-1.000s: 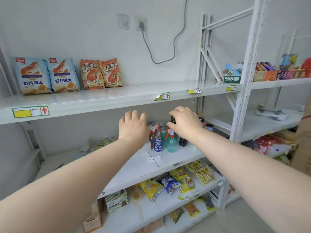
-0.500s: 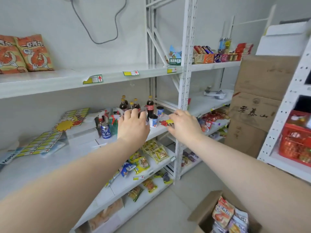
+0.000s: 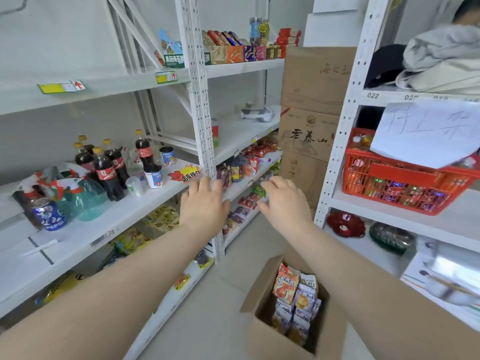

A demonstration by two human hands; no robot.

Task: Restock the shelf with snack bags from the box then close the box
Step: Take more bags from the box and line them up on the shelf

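We hold both hands out before the white shelf (image 3: 104,223). Our left hand (image 3: 205,203) has its fingers loosely spread and grips nothing. Our right hand (image 3: 285,201) has lightly curled fingers and, seen from behind, seems empty too. The open box (image 3: 270,339) stands on the floor (image 3: 207,307) beneath our right forearm, with snack bags (image 3: 288,284) upright inside.

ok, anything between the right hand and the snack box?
Nothing in head view: only bare floor separates the right hand from the open box of snack bags.
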